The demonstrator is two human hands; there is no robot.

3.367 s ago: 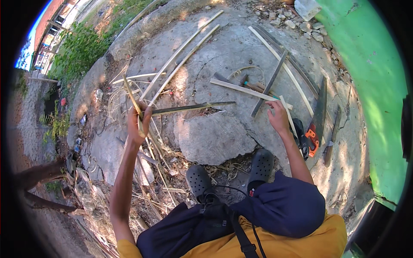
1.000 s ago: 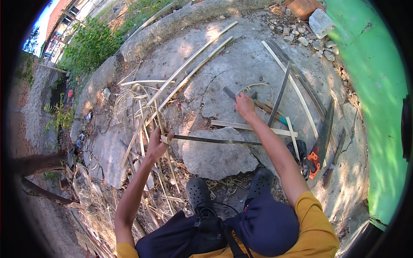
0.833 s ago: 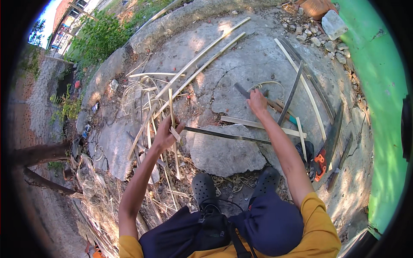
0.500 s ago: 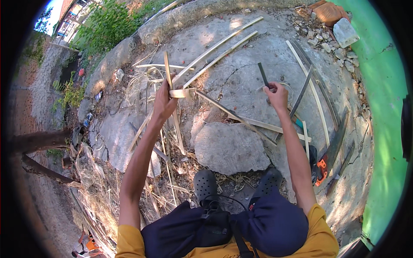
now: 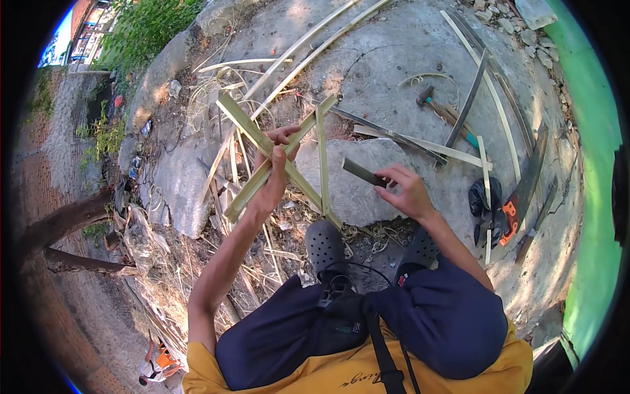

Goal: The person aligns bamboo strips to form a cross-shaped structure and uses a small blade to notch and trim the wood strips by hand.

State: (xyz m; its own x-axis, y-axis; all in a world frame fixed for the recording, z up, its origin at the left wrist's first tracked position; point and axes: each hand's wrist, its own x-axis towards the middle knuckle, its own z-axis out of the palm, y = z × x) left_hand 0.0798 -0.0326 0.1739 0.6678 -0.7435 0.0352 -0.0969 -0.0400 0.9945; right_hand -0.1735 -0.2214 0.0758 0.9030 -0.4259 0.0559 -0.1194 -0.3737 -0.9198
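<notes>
My left hand [image 5: 274, 172] grips a bundle of crossed green bamboo strips [image 5: 257, 146], lifted in front of me, with one thin strip [image 5: 322, 157] standing upright among them. My right hand [image 5: 405, 192] holds a short dark flat blade [image 5: 363, 173], its tip pointing up and left toward the strips. Both hands hover over a flat grey stone slab [image 5: 367, 197] just beyond my dark clogs [image 5: 325, 244].
Long bamboo slats [image 5: 298, 46] and thin shavings lie across the rough stone ground. A hammer [image 5: 438, 108] lies at the upper right. A saw with an orange handle [image 5: 522, 197] and a black bag [image 5: 483, 200] lie right, near a green wall [image 5: 594, 164].
My left hand has raised and gathered the bamboo strips into a crossed bundle closer to me. My right hand has pulled back from the far ground, now holding the dark blade near the strips.
</notes>
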